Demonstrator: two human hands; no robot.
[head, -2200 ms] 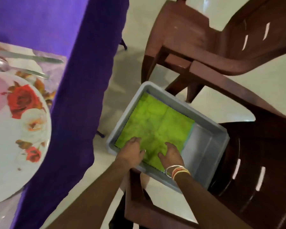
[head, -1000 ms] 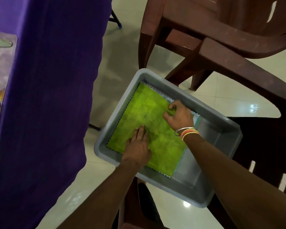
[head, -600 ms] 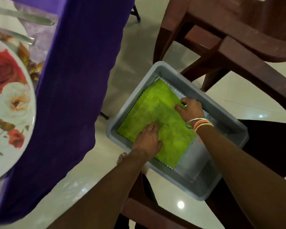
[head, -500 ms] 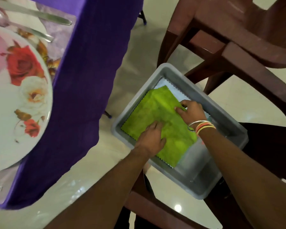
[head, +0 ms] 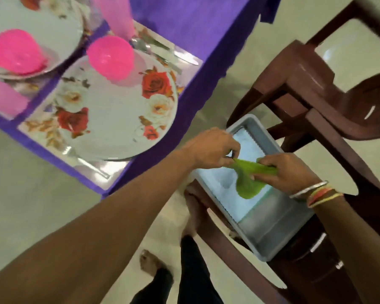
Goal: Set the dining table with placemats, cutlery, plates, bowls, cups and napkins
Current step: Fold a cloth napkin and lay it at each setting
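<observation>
Seemingly downward-hanging napkin, left hand, right hand pinching

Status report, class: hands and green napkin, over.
Left hand and right hand pinch green napkin, over grey tub. Blue cloth lies in tub. Nothing blocking.

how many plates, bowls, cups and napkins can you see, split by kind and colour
floral plates: 2
pink bowls: 2
pink cups: 2
green napkin: 1
pale blue napkin: 1
total: 8
</observation>
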